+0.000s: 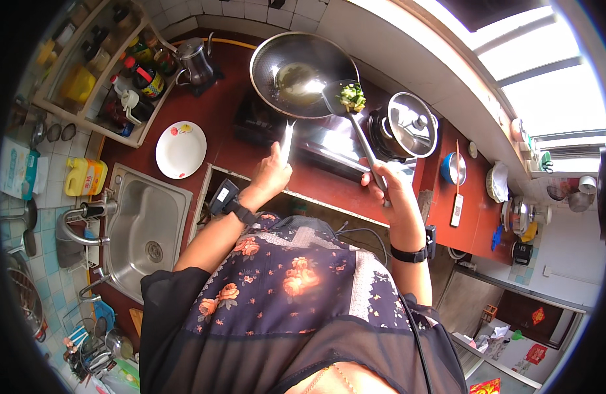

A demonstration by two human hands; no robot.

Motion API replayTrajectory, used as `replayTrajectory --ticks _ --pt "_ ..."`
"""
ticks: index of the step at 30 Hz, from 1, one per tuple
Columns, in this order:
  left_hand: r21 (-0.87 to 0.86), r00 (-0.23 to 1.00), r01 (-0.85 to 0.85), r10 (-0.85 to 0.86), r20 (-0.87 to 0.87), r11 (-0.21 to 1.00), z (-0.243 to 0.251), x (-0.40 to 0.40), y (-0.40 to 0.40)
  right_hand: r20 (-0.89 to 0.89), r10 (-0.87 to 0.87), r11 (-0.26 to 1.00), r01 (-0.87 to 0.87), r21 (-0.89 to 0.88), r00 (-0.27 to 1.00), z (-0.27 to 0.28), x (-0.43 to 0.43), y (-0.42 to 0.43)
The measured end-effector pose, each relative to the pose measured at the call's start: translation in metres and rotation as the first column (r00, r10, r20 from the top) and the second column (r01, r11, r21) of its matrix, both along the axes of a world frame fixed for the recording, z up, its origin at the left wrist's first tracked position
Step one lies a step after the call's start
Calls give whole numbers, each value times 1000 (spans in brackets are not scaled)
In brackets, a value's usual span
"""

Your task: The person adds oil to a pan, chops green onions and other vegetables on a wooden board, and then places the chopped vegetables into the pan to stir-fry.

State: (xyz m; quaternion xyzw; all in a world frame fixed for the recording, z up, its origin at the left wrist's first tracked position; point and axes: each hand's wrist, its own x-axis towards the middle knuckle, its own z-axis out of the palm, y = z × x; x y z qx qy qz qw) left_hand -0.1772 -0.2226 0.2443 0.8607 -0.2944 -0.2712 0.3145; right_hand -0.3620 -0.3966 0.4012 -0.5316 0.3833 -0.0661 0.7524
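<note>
My left hand (273, 173) grips the handle of a dark wok (268, 69), which sits over the hob at the back. A pool of oil (298, 84) shines in the bottom of the wok. In my right hand (392, 184) is the handle of a wok spatula (364, 135). Its blade lies over the wok's right rim and carries chopped scallions (352, 97); whether blade and rim touch, I cannot tell. Right of the spatula stands a pot with a glass lid (406, 123) on the hob (327, 152).
A white plate with a floral pattern (181, 150) lies left of the wok, near a steel sink (140, 236). Behind it are a metal kettle (194, 61) and a rack of bottles (135, 91). To the right, a blue bowl (449, 168) rests on the red counter (438, 212).
</note>
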Motion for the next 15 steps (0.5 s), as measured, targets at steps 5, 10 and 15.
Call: replayTrajectory --ticks 5,10,15 --pt "0 1000 2 -2 9 1000 5 6 10 10 9 1000 -10 20 1000 1 7 -7" --pt "0 999 -12 12 32 1000 5 4 11 -11 16 1000 -16 5 1000 3 13 -12" --pt "-33 998 -15 17 67 999 2 2 15 -11 15 1000 -15 -4 1000 0 21 -19"
